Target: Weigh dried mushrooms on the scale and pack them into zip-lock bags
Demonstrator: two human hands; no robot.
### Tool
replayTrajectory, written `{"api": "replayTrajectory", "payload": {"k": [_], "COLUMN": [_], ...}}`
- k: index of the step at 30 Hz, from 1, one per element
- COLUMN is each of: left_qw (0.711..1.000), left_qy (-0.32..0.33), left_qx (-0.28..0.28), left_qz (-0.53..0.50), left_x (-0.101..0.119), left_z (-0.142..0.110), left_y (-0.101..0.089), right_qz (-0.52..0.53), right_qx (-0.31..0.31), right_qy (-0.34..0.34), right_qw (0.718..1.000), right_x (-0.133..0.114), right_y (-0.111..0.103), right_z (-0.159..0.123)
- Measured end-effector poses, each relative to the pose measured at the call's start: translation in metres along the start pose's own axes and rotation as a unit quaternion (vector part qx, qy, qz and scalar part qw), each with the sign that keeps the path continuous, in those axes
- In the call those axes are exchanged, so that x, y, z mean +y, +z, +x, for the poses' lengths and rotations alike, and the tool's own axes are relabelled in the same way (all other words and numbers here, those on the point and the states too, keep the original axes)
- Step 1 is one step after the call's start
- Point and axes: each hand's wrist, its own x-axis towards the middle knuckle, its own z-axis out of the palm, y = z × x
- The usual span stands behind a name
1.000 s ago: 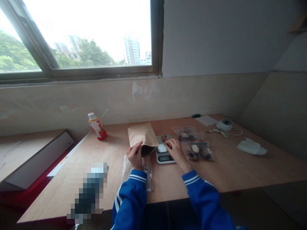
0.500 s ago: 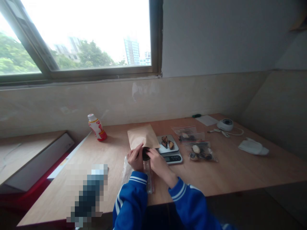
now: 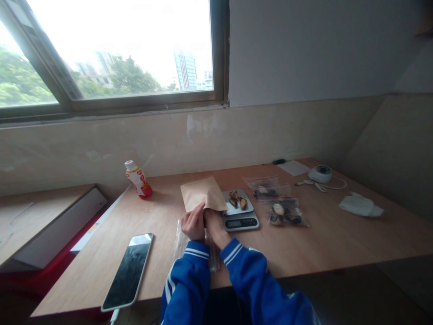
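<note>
A brown kraft paper bag (image 3: pixel 202 193) lies with its mouth toward me. My left hand (image 3: pixel 194 222) is closed on the near left edge of the mouth. Through the opening goes my right hand (image 3: pixel 215 225), its fingers hidden inside the bag, so what they do or hold does not show. Just right of the bag stands a white kitchen scale (image 3: pixel 230 210) with several dark-edged dried slices (image 3: pixel 237 200), possibly mushroom, on its plate. Clear plastic bags (image 3: pixel 178 241) lie flat beneath my wrists.
Zip bags (image 3: pixel 287 211) of dried pieces lie right of the scale. Farther right are a white dome camera (image 3: pixel 320 174) with its cable and a white crumpled item (image 3: pixel 361 205). On the left are a phone (image 3: pixel 128 273) and a red-and-white bottle (image 3: pixel 138 180).
My right hand has gone from the bag's mouth to inside it, its fingers now out of sight. The left hand keeps its hold on the edge.
</note>
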Motion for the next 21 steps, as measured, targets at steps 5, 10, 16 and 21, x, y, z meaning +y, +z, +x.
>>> {"api": "replayTrajectory", "payload": {"k": [5, 10, 16, 21], "left_qw": [1.000, 1.000, 0.999, 0.998], "left_qy": [-0.005, -0.003, -0.048, -0.058], "left_qx": [0.010, 0.001, 0.018, 0.019], "left_qz": [0.002, -0.001, -0.007, -0.007], "left_x": [0.000, 0.001, -0.002, -0.004], "left_z": [0.003, 0.003, 0.000, -0.002], "left_y": [0.000, 0.000, 0.003, 0.005], "right_qz": [0.042, 0.192, 0.320, 0.406], "right_qx": [0.027, 0.137, 0.288, 0.296], "right_qy": [0.042, -0.012, 0.103, 0.224], "right_qw": [0.998, 0.972, 0.897, 0.835], "right_x": [-0.002, 0.011, 0.046, 0.078], "right_y": [-0.017, -0.037, -0.058, -0.054], "right_z": [-0.030, -0.061, -0.082, -0.067]}}
